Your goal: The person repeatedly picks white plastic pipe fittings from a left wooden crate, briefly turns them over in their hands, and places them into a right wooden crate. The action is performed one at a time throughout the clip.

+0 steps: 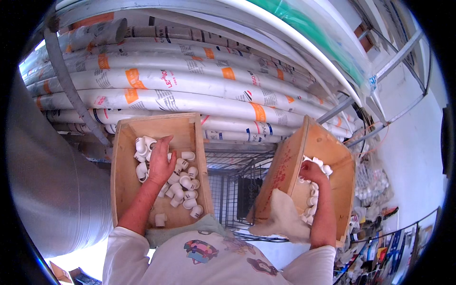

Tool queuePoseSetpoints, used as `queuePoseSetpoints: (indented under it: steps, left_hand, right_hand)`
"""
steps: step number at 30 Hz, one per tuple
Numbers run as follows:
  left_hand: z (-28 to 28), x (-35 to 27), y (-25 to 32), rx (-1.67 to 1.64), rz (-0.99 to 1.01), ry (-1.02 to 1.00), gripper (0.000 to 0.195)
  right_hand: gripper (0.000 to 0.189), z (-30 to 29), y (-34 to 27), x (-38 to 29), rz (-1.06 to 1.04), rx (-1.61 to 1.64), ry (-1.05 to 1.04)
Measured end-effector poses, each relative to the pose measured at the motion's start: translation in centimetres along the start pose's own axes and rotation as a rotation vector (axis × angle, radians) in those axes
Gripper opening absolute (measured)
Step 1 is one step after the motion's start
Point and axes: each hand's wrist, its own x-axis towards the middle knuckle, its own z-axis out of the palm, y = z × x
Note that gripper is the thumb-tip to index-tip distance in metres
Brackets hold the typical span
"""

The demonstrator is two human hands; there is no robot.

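Note:
My left hand [162, 165] is inside a wooden box [121, 178] on the left, over a loose pile of white plastic pipe elbows [186, 182]. Its thumb stands apart from the fingers, and nothing shows in its grasp. White fittings [141, 148] touch or lie close beside its fingers. In a second wooden box [343, 192], tilted at the right, my right hand [314, 172] reaches down with curled fingers among smaller white fittings [326, 169]. Its fingertips are partly hidden, so a hold on a fitting cannot be confirmed.
Long white plastic pipes [199, 103] lie stacked behind the boxes. A wire rack [228, 185] stands between them, and a pale cloth [288, 213] hangs over the right box's near edge. A large grey cylinder [57, 178] is at the left; metal frame bars [71, 82] cross the pipes.

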Motion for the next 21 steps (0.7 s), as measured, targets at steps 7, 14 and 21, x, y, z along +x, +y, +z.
queuePoseSetpoints:
  steps: [7,14,21]
  left_hand:
    - [-0.4,0.0,2.6,-0.105,0.069,-0.003,0.05]
    - [-1.5,0.4,7.0,-0.196,0.21,-0.031,0.051]
    - [-2.0,-0.2,10.5,-0.272,0.336,-0.102,0.059]
  right_hand:
    - [0.032,-2.7,-3.4,-3.0,-0.246,0.136,0.423]
    - [0.026,-1.8,-9.6,-6.3,-0.478,0.424,0.509]
    - [0.033,3.9,-15.3,-9.1,-0.666,0.53,0.208]
